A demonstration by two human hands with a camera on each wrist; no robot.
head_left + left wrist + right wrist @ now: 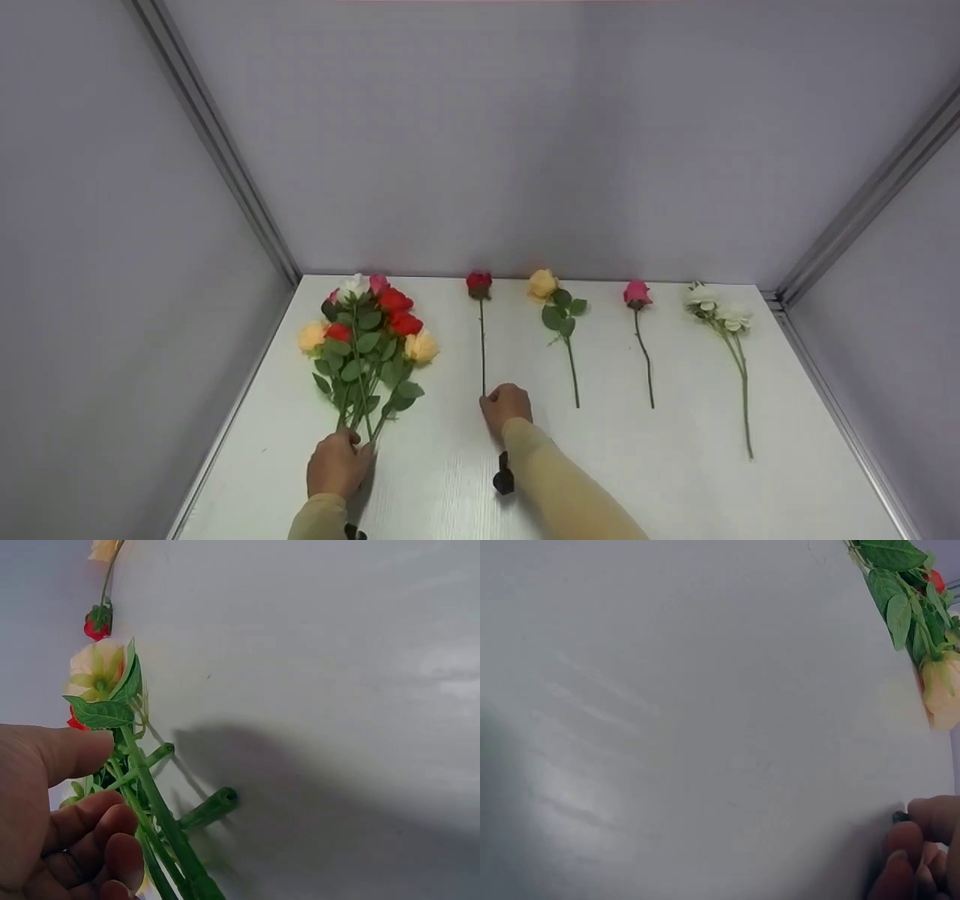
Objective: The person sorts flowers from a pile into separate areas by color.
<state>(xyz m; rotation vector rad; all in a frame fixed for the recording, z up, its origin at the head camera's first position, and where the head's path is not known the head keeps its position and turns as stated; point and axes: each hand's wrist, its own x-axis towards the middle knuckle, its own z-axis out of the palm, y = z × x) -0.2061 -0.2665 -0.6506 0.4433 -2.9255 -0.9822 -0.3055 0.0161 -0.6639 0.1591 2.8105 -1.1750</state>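
Note:
A bouquet of artificial roses [367, 341] in red, peach, pink and white lies at the left of the white table. My left hand [335, 465] holds its green stems [161, 802] loosely near their lower ends, with curled fingers and the thumb across them. To the right lies a single dark red rose [478, 285] on a thin bare stem. My right hand [508, 407] pinches the bottom of that stem between thumb and index finger; the dark stem end [901, 817] peeks out there in the right wrist view.
Right of my right hand lie a peach rose [543, 286] with leaves, a pink rose [637, 293] and a white-flowered stem [731, 316], spaced apart. Grey panels [465, 135] wall the table [690, 465] at the back and sides.

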